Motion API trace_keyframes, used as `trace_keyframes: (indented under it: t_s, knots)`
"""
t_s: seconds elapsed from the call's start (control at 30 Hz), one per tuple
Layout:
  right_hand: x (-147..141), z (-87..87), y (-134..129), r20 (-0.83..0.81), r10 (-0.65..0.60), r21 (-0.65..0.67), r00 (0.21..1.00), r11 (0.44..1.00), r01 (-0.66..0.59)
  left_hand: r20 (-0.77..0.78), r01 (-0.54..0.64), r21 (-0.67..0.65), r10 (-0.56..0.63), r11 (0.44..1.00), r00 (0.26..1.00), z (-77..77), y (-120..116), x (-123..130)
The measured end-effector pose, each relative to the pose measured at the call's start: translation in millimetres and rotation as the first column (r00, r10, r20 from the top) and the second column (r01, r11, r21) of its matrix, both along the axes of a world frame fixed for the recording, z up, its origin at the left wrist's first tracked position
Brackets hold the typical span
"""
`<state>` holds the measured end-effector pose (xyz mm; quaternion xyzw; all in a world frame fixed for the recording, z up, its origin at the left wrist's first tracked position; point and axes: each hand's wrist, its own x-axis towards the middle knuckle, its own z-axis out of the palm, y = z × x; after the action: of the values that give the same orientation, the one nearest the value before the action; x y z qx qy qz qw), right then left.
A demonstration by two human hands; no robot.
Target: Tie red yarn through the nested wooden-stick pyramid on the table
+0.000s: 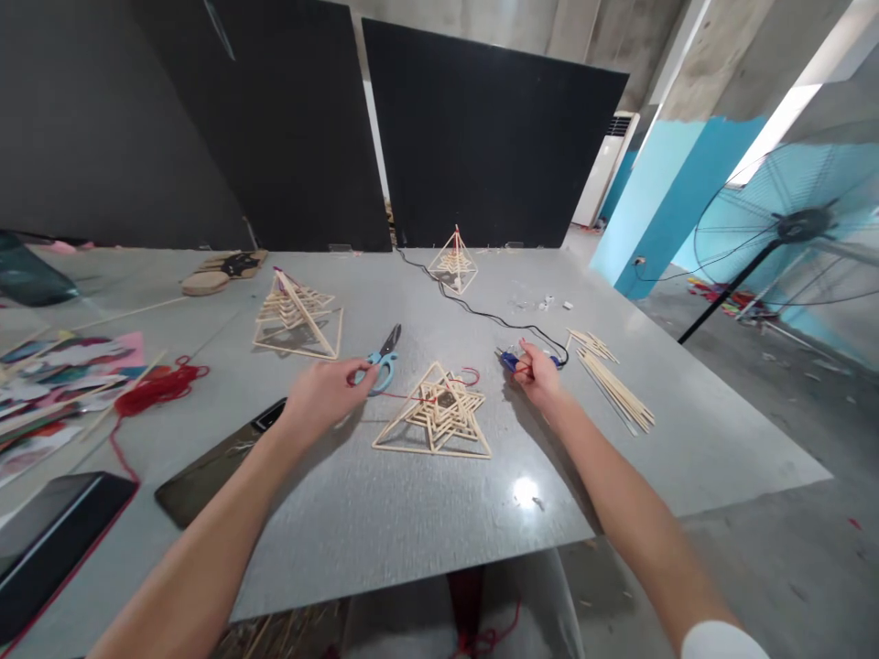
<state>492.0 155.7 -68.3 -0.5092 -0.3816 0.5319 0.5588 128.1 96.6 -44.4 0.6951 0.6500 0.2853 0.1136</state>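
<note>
A wooden stick frame with nested star shapes (446, 416) lies on the grey table between my hands. My left hand (330, 389) is closed in a pinch on a red string, which runs right to the frame. Scissors with light blue handles (385, 359) lie right beside these fingers, blades pointing away. To the right of the frame, my right hand (539, 371) is wrapped round a blue tool (509, 360) with a black cord. A pink-red hook-shaped piece (471, 376) rests at the frame's upper edge.
Two more stick pyramids (298, 316) (454, 264) stand farther back. Thin sticks (618, 389) lie at the right. On the left are red yarn (161, 386), colourful papers (69, 380), a dark phone-like slab (212, 467) and a black device (59, 540). Black panels (481, 137) rise behind.
</note>
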Motion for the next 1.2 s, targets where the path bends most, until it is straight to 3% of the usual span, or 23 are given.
trace_keyframes:
  t_s: [0.07, 0.13, 0.2, 0.27, 0.33, 0.4, 0.5, 0.63, 0.77, 1.2]
  knots:
    - [-2.5, 0.3, -2.6, 0.05, -0.051, 0.062, 0.997, 0.997, 0.047, -0.126, 0.002, 0.124, 0.014, 0.992, 0.992, -0.4, -0.1, 0.8]
    - [-6.5, 1.7, -7.4, 0.121, -0.064, 0.127, 0.991, 0.991, 0.049, -0.136, 0.086, 0.202, -0.059, 0.976, 0.989, -2.2, 0.1, 4.4]
    - [-11.1, 2.9, -13.5, 0.256, -0.003, 0.173, 0.967, 0.984, -0.043, -0.06, 0.17, 0.144, -0.162, 0.975, 0.985, -6.2, 1.1, 8.8]
    - [-15.7, 2.7, -20.1, 0.402, 0.115, 0.165, 0.908, 0.967, -0.195, 0.052, 0.239, -0.007, -0.238, 0.971, 0.97, -12.1, 2.5, 12.7]
    - [-19.2, 1.2, -26.1, 0.546, 0.254, 0.101, 0.798, 0.926, -0.364, 0.149, 0.327, -0.134, -0.307, 0.936, 0.94, -17.9, 3.3, 16.1]
    - [-20.6, -0.3, -30.8, 0.7, 0.338, 0.013, 0.629, 0.875, -0.485, 0.222, 0.395, -0.176, -0.355, 0.901, 0.908, -21.5, 2.7, 19.5]
    - [-18.5, -0.2, -34.7, 0.878, 0.319, -0.081, 0.357, 0.834, -0.546, 0.29, 0.417, -0.18, -0.357, 0.891, 0.888, -21.2, -0.8, 25.3]
    - [-12.9, 2.7, -35.9, 0.904, 0.371, -0.184, 0.212, 0.786, -0.589, 0.333, 0.449, -0.228, -0.364, 0.864, 0.87, -16.2, -6.0, 31.2]
    - [-11.1, 3.1, -35.1, 0.9, 0.404, -0.211, 0.165, 0.734, -0.645, 0.394, 0.479, -0.249, -0.364, 0.842, 0.844, -14.3, -7.5, 33.7]
    - [-5.7, -4.0, -24.0, 0.883, 0.44, -0.186, 0.16, 0.643, -0.743, 0.516, 0.505, -0.267, -0.32, 0.821, 0.794, -19.9, -14.2, 41.2]
